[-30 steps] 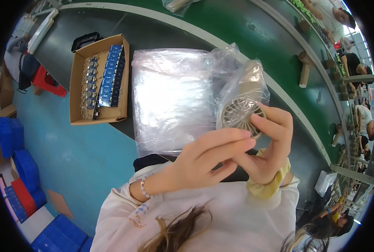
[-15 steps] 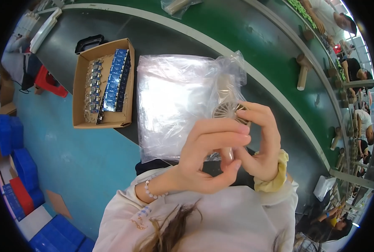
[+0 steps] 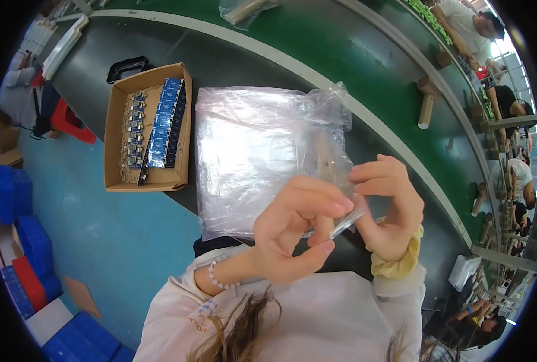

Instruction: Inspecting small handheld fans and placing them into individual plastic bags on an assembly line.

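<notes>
A clear plastic bag hangs in front of me over a stack of clear plastic bags. Inside it a brownish, fan-like item shows only as a blur. My left hand, with a bead bracelet at the wrist, is closed on the bag's near edge. Opposite it, my right hand pinches the same edge between thumb and fingers, a yellow scrunchie round that wrist. The plastic between them is gathered to a fold.
A cardboard box with blue circuit boards stands left of the stack, a black tray behind it. On the green conveyor lie a handheld fan and a bagged one. Co-workers sit along the far right.
The fan's round grille, clear between my hands before, has dropped away into the bag. My right hand has shifted right, and both hands now hold the bag's edge.
</notes>
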### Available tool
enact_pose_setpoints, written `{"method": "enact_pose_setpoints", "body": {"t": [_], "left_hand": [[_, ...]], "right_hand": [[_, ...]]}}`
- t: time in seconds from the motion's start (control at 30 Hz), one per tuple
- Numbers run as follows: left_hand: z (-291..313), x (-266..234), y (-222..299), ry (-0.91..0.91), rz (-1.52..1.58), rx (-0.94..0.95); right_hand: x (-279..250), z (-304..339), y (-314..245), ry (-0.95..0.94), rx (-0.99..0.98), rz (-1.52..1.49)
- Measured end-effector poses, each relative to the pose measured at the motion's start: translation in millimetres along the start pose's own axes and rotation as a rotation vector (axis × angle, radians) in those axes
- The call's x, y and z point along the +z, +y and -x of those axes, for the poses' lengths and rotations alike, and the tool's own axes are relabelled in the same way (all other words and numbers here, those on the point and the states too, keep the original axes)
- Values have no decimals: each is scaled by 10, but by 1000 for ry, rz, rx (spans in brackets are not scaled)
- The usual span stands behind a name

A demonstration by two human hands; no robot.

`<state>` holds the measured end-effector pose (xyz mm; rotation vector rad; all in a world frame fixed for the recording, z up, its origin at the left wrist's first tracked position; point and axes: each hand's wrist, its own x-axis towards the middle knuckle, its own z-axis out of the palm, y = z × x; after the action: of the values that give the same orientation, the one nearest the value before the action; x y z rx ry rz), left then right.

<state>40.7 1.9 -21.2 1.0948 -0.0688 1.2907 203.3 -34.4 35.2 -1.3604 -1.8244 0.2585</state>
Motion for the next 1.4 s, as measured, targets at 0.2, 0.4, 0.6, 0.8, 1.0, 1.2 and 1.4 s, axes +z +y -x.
{"method": "enact_pose_setpoints", "body": {"t": [0.2,0.4,0.6,0.8,1.0,1.2,1.4], "left_hand": [[20,86,14,108,119,-49],[-31,56,4,-11,26,-47],[-122,103,33,-159,-18,80],[2,171,58,-142,-193,4],[-9,113,71,-171,-180,23],[-80,95,92,-55,48,-52],[15,78,100,-211,-35,-50]], "right_hand": [[-256,-21,-99,-203,-106,-87],[-34,54,-170,-518,42,147],[103,73,-162,-252,241,157],[3,23,-92,-116,133,88],[121,39,-7,-3,-46,65],[441,226,10,-109,-96,58],[470,71,-39,-10,80,-61]]}}
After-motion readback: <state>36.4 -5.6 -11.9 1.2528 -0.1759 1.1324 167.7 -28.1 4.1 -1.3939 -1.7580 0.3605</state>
